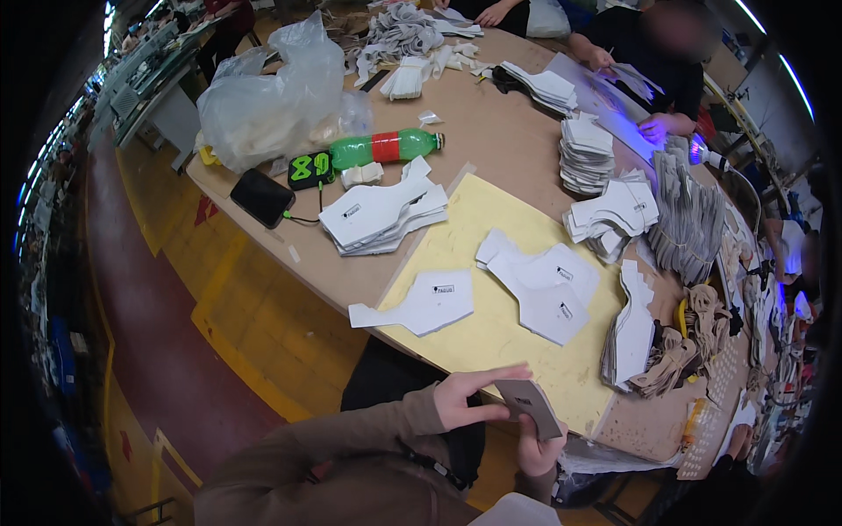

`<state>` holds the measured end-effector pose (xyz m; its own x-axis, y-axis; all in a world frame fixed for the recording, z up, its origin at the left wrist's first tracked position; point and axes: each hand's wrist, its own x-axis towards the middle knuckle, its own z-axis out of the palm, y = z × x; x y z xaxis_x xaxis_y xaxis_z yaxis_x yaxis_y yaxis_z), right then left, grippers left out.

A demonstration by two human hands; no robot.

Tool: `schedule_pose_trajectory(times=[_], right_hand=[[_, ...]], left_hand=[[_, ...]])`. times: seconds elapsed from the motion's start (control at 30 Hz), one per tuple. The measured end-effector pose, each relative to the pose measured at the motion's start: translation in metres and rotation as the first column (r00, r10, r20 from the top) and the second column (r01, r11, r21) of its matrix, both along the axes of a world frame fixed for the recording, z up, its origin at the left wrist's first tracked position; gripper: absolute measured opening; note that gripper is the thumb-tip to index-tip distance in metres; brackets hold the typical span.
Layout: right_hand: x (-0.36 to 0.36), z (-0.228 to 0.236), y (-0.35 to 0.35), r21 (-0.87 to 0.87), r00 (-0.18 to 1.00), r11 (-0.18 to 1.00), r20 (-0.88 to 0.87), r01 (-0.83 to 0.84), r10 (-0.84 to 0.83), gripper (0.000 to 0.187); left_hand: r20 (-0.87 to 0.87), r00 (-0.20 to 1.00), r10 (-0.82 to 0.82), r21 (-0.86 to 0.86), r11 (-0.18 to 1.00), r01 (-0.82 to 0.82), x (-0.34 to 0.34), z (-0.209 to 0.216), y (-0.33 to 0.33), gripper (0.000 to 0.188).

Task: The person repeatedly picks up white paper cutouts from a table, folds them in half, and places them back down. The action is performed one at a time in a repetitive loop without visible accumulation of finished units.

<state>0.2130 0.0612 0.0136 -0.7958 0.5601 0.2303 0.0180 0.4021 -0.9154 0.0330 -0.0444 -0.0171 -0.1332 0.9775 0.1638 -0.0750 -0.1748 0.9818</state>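
Note:
Just off the table's near edge, I hold a flat grey-brown rectangular block [531, 407] with small dark marks on its face. My left hand [460, 400] has its index finger along the block's top edge and its thumb at the left side. From below, my right hand [538, 451] grips it, thumb on the face. Beyond them, a yellow sheet [456, 247] covers part of the table. On it lie a single white cut piece [425, 302] with a dark printed mark and two overlapping white pieces [553, 298], each marked likewise.
White piece stacks [368, 215] stand left of the sheet, near a phone [261, 198], a power bank [310, 171] and a green bottle [351, 152]. More stacks [630, 329] and grey bundles [688, 215] line the right. A co-worker [653, 66] handles pieces across the table.

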Motion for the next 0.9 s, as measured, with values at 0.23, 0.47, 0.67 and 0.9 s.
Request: schedule_pose_trajectory(times=[0.23, 0.47, 0.67, 0.9], right_hand=[[-0.018, -0.015, -0.004, -0.507, 0.742, 0.753, -0.286, 0.421, -0.607, 0.031], [-0.034, -0.027, -0.008, -0.659, 0.852, 0.689, -0.139, 0.301, -0.504, 0.048], [-0.043, -0.027, -0.003, -0.603, 0.945, 0.789, -0.177, 0.118, -0.276, 0.058], [-0.027, -0.028, 0.022, -0.476, 0.962, 0.836, 0.169, 0.271, -0.215, 0.045]], left_hand=[[0.257, 0.939, 0.23, -0.361, 0.924, -0.128, -0.026, 0.017, -0.001, 0.024], [0.108, 0.99, 0.092, -0.239, 0.969, -0.064, -0.009, 0.02, 0.008, 0.036], [-0.075, 0.894, 0.442, -0.286, 0.849, -0.444, -0.071, 0.013, -0.007, 0.028], [-0.373, 0.546, 0.75, -0.069, 0.565, -0.822, -0.23, 0.009, -0.032, 0.048]])
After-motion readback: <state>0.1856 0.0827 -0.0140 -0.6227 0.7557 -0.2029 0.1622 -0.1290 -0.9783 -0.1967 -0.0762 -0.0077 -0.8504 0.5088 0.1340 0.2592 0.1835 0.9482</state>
